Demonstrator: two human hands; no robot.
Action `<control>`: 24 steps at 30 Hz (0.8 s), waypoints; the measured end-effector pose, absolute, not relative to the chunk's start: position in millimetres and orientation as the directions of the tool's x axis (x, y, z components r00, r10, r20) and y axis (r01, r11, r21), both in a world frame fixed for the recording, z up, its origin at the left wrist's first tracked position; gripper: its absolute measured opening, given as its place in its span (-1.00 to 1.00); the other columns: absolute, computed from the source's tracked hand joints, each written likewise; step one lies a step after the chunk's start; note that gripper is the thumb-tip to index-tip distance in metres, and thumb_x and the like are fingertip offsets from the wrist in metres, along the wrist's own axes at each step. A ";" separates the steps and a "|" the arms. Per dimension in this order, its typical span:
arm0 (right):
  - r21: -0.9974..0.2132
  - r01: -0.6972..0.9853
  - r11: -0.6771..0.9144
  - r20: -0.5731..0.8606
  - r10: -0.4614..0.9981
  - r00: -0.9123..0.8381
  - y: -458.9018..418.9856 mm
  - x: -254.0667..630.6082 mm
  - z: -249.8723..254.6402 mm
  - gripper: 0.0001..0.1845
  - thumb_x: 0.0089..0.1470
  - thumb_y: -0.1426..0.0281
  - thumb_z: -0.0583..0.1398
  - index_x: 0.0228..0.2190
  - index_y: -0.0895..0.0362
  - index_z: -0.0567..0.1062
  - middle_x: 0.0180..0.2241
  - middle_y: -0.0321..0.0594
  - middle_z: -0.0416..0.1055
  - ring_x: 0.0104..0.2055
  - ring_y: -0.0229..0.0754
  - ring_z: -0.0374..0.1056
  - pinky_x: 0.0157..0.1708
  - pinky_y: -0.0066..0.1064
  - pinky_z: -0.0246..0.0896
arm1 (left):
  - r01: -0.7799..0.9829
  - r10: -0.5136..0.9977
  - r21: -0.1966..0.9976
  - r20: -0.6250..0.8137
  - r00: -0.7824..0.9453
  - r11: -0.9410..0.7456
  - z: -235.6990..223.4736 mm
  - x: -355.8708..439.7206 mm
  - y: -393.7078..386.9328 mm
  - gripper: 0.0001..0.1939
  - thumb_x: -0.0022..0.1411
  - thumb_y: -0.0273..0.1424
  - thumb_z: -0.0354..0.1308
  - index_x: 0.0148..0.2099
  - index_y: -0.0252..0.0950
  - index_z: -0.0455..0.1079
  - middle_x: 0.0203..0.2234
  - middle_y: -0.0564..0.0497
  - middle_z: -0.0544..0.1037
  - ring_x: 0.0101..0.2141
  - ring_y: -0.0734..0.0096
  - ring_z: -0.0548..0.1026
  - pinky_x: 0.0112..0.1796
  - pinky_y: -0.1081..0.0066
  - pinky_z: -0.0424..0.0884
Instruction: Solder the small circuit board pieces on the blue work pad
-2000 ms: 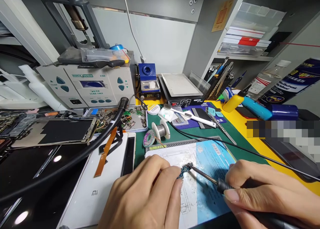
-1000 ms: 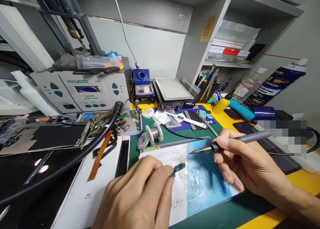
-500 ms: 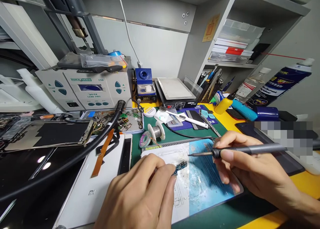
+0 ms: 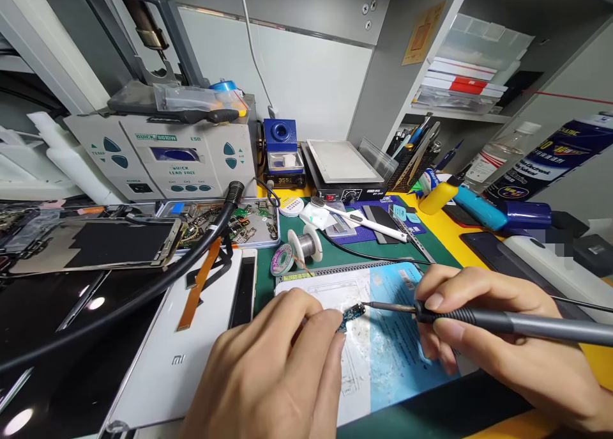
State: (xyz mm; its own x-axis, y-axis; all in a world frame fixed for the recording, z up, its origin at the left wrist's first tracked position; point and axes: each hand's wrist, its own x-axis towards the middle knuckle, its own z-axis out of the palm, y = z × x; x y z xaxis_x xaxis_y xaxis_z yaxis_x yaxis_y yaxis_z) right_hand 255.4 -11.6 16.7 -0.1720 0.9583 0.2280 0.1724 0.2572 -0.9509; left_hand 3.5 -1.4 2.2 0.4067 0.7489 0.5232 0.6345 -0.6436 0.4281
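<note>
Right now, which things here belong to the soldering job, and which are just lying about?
In the job: left hand pinching a small circuit board; right hand holding a soldering iron; printed work mat.

Lying about: solder wire spool, hot-air rework station, preheater plate, parts tray, white Mi phone.

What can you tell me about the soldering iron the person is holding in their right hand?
The soldering iron is a slim, pen-like tool with a dark grey barrel, a black ribbed section and a thin metal tip. It lies nearly level, pinched between the thumb and fingers of the right hand. Its tip points left, reaching the small blue circuit board held by the left hand; whether they touch is hard to tell.
</note>
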 end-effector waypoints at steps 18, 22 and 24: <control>-0.580 0.564 0.587 0.514 0.802 -0.306 -17.8 239.3 26.3 -0.65 -0.09 0.72 0.25 -0.40 0.01 0.59 -0.47 -0.25 0.46 -0.44 -0.21 0.48 -0.53 -0.51 0.39 | 0.640 0.759 0.435 0.508 0.407 -0.633 -2.5 4.1 -0.9 -0.87 0.32 -0.50 0.08 -0.26 -0.23 0.42 -0.43 0.04 0.40 -0.47 0.44 0.45 -0.43 0.49 0.43; -0.525 0.590 0.614 0.521 0.779 -0.348 -19.2 241.4 26.3 -0.61 -0.10 0.75 0.22 -0.37 0.02 0.62 -0.43 -0.22 0.46 -0.45 -0.23 0.49 -0.55 -0.51 0.38 | 0.643 0.762 0.436 0.506 0.404 -0.630 -1.2 3.6 0.0 -0.87 0.31 -0.49 0.09 -0.28 -0.23 0.44 -0.45 0.04 0.42 -0.48 0.46 0.46 -0.43 0.52 0.44; -0.518 0.582 0.627 0.528 0.770 -0.358 -20.8 244.3 23.0 -0.60 -0.10 0.74 0.22 -0.35 0.03 0.62 -0.40 -0.21 0.45 -0.44 -0.24 0.48 -0.54 -0.50 0.37 | 0.644 0.763 0.434 0.504 0.406 -0.629 -0.7 3.5 0.0 -0.87 0.31 -0.49 0.10 -0.28 -0.23 0.45 -0.45 0.04 0.42 -0.47 0.45 0.47 -0.43 0.52 0.44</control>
State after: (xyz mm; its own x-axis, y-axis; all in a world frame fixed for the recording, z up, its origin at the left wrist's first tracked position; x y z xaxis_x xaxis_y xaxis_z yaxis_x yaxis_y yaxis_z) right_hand 244.3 -20.8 23.0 -0.3584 0.7697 0.5282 0.5821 0.6266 -0.5182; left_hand 3.5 0.0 -0.7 0.4055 0.7627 0.5038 0.6442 -0.6295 0.4344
